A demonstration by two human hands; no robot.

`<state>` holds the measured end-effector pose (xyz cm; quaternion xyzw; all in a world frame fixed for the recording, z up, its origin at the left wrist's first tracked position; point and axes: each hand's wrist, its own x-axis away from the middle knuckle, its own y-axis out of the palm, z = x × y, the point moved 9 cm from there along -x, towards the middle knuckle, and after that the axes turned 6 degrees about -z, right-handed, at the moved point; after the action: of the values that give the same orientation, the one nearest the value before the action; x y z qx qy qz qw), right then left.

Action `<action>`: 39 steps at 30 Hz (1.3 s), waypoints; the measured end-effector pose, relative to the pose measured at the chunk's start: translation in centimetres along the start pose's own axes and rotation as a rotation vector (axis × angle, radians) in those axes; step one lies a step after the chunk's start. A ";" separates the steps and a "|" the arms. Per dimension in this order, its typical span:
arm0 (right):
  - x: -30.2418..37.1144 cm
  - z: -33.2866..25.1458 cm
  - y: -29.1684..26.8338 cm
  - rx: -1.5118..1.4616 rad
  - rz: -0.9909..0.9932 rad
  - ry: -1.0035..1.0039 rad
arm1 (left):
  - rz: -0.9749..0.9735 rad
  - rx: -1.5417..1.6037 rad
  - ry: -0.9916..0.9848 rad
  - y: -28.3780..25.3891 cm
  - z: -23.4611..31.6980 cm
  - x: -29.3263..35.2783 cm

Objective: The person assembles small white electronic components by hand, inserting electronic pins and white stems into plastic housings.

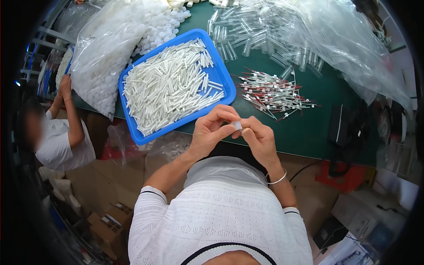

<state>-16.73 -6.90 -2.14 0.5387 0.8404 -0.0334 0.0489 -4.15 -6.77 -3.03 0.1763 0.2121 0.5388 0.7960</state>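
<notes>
step in hand: both hands meet just above the near edge of the green surface (309, 128), working one small white piece (237, 125) between the fingertips; it looks like a fitting or joining step, done by feel.
left hand: left hand (212, 130) has its grip closed on the small white piece, thumb and forefinger pinching it from the left.
right hand: right hand (258, 137) pinches the same piece from the other side, fingers curled in, a silver bangle (277, 179) on the wrist.
where the piece is: held in the air between the two hands, just in front of the blue tray (132, 128) and clear of the surface.
nearby stock: the tray is heaped with white sticks (170, 86); to its right lies a loose pile of thin red-and-white wired parts (274, 95); behind them clear plastic tubes (247, 31) and a bag of white caps (106, 48).
next move calls for: my guess is a fine, steady pinch and good alignment, since the piece is tiny and easy to drop.
hard to make out: the piece's shape is mostly covered by fingertips; i cannot tell whether it is one part or two.
cut off: a second person (62, 132) at the far left is half out of the picture, one hand by the bag.
</notes>
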 end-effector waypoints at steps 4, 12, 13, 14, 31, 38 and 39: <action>-0.3 1.6 0.8 -0.415 -0.171 0.178 | -0.210 -0.515 -0.061 0.7 2.4 -1.7; 0.2 0.6 0.1 -0.519 -0.098 0.110 | -0.309 -1.849 0.217 -4.6 3.3 -7.5; 0.2 0.3 -0.2 -0.486 -0.060 0.101 | -0.338 -1.884 0.212 -4.7 2.5 -7.5; 0.5 0.2 -0.7 -0.452 -0.010 0.094 | -0.344 -1.882 0.217 -4.5 2.5 -7.7; -0.6 -1.6 -2.8 -0.365 0.203 -0.134 | -0.026 -0.543 -0.120 -1.6 1.7 -2.8; -0.5 -1.0 -2.0 0.054 0.192 0.006 | -0.011 -1.083 0.317 1.3 6.3 -2.4; -0.3 -0.7 -2.5 0.055 0.185 0.002 | -0.074 -1.090 0.235 1.4 6.0 -2.5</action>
<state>-18.89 -8.18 -1.37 0.6153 0.7858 -0.0514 0.0361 -2.92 -8.88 3.15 -0.3295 -0.0039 0.5584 0.7613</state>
